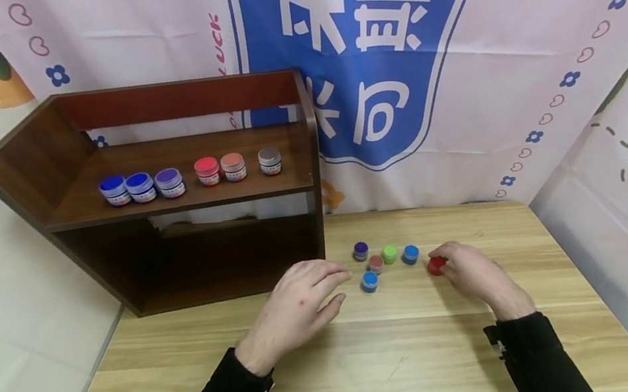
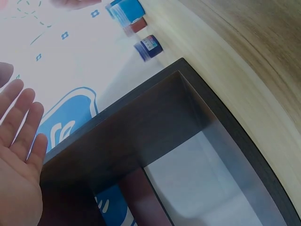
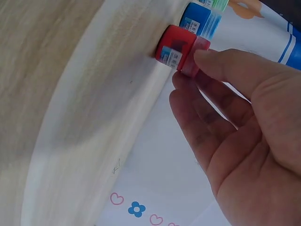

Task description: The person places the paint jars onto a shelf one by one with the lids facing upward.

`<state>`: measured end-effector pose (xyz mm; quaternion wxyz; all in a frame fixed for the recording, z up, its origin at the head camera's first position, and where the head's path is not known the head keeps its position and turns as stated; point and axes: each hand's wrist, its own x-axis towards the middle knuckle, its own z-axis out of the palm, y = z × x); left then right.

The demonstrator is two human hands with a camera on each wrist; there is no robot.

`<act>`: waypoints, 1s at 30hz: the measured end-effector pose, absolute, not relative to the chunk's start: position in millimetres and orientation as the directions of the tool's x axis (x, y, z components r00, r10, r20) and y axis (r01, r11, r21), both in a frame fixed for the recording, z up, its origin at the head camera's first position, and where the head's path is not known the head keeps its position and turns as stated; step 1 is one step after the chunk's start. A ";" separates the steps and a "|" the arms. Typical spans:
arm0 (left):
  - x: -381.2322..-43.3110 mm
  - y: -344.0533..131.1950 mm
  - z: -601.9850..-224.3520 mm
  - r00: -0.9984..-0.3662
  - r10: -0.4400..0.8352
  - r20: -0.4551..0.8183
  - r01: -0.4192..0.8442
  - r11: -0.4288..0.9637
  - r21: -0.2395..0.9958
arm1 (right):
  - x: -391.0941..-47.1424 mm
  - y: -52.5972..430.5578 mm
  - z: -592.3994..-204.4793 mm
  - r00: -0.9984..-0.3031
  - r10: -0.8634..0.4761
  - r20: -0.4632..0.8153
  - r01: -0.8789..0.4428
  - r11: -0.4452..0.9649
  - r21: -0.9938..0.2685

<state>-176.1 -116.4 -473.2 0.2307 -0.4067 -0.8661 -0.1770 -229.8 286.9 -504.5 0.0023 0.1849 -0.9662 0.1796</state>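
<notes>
My right hand (image 1: 475, 272) pinches a small red paint jar (image 1: 435, 265) between thumb and fingers. In the right wrist view the red jar (image 3: 170, 48) sits at the fingertips, with a blue jar (image 3: 200, 20) just beyond. My left hand (image 1: 299, 304) hovers over the table near the shelf's right end, holding nothing, its fingers extended. Between the hands stand a light blue jar (image 1: 369, 281), a brownish-red jar (image 1: 376, 264), a dark purple jar (image 1: 360, 251), a green jar (image 1: 390, 253) and another blue jar (image 1: 411, 255).
A dark brown two-tier wooden shelf (image 1: 183, 208) stands at the back left. On its upper board are blue jars (image 1: 141, 187), a violet jar (image 1: 170, 183), a red jar (image 1: 207, 171), a salmon jar (image 1: 233, 166) and a grey jar (image 1: 269, 161). Printed cloth (image 1: 476, 106) hangs behind the table.
</notes>
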 end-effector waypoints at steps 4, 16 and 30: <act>-177.0 -115.6 -475.0 -0.550 0.630 0.548 0.794 0.598 0.111 | -230.5 287.1 -503.6 -0.939 -0.342 0.043 -0.335 0.876 -0.348; -176.3 -115.4 -476.5 -0.564 0.638 0.524 0.793 0.595 0.128 | -230.9 281.3 -500.6 -0.969 -0.244 -0.025 -0.218 0.902 -0.372; -176.3 -115.0 -475.2 -0.564 0.648 0.512 0.795 0.593 0.125 | -232.4 296.1 -499.8 -0.927 -0.372 -0.043 -0.317 0.841 -0.439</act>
